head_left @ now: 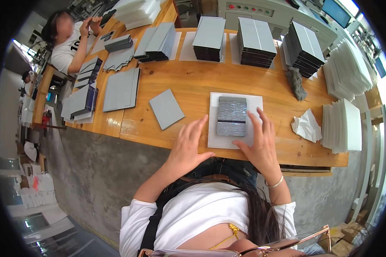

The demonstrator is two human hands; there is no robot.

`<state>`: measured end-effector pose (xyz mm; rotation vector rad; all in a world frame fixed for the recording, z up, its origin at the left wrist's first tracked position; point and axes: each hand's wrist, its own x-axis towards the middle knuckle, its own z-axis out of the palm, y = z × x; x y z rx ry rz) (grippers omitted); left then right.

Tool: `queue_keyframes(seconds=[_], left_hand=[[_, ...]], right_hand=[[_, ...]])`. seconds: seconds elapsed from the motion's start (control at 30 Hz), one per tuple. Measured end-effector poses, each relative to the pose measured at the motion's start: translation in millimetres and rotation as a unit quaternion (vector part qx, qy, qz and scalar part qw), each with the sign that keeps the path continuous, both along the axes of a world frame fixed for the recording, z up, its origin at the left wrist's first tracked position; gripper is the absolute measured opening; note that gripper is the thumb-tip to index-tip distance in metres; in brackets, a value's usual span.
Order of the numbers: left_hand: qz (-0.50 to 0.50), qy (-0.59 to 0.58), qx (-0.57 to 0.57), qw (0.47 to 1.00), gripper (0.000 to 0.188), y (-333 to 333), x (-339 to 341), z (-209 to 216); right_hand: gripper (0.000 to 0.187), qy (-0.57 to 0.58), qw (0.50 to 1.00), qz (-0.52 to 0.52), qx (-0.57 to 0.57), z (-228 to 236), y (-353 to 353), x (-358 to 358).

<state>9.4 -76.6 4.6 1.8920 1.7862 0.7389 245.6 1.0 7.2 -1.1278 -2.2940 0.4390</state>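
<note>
A shiny, streaked grey block (232, 128) with a dark line across its middle lies on a white ribbed board (255, 143) near the table's front edge. My left hand (188, 143) hovers at the board's left side, its fingers and thumb apart and nothing in it. At the block's lower right corner is my right hand (261, 145), fingers spread and thumb out. Its fingertips are close to the block's right edge; whether they touch it I cannot tell. A flat grey plate (167, 109) lies askew on the wood, left of the board.
Tall stacks of grey plates (256, 36) line the far edge of the wooden table (180, 77). More plates (121, 90) lie at the left. White foam sheets (341, 126), a crumpled white paper (306, 125) and a grey rag (296, 83) are at the right. A person (75, 43) sits at the far left.
</note>
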Motion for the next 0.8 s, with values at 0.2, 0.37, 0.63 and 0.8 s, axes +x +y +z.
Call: queue_keyframes(seconds=[0.2, 0.37, 0.63, 0.8], left_hand=[[-0.005, -0.023, 0.015, 1.000, 0.103, 5, 11, -18], [-0.001, -0.034, 0.054, 0.998, 0.102, 2, 8, -15], [0.109, 0.141, 0.104, 0.979, 0.058, 27, -123, 21], [0.157, -0.135, 0.021, 0.978, 0.040, -8, -148, 6]], right_hand=[[0.095, 0.006, 0.995, -0.098, -0.034, -15, -3, 9], [0.094, 0.015, 0.994, -0.107, -0.018, -6, -7, 3], [0.055, 0.064, 0.975, 0.207, -0.042, 44, 18, -50], [0.049, 0.022, 0.970, 0.237, -0.051, 15, 64, -156]])
